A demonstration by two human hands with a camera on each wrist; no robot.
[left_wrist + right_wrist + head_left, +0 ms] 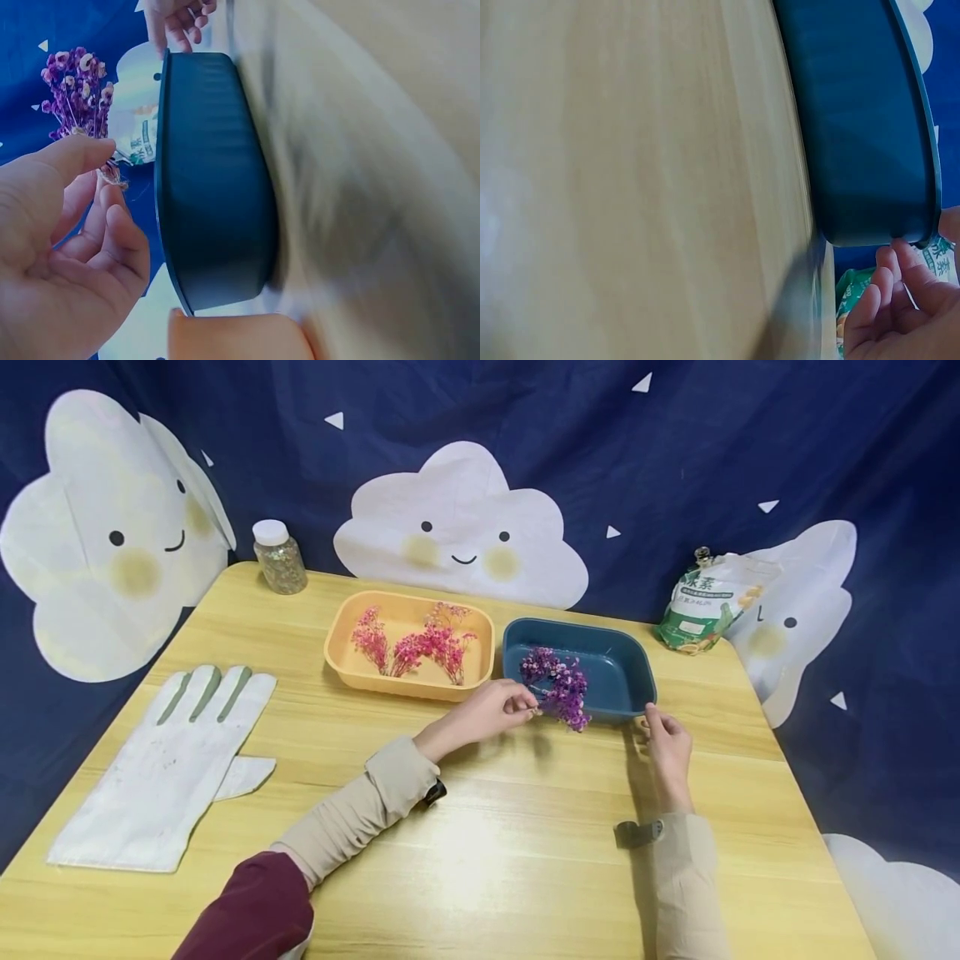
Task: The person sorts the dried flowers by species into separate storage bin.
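My left hand [498, 706] pinches a small bunch of purple dried flowers [567, 693] by its tied stems, between thumb and fingers. The blossoms hang over the near wall of a dark blue rectangular tub [637, 660], overlapping its left inside in the head view. In the left wrist view, twine wraps the stems of the bunch [79, 94]. At the tub's near right corner, my right hand [667, 745] grips the rim, with its thumb at the top and a fingertip against the outer wall, as the right wrist view shows.
Left of the blue tub stands an orange tub [337, 660] with several pink dried flower sprigs [442, 647]. A white-lidded jar [280, 560] is at the back left, a green and white bag [701, 610] at the back right. White gloves [168, 768] lie on the left of the table [525, 877].
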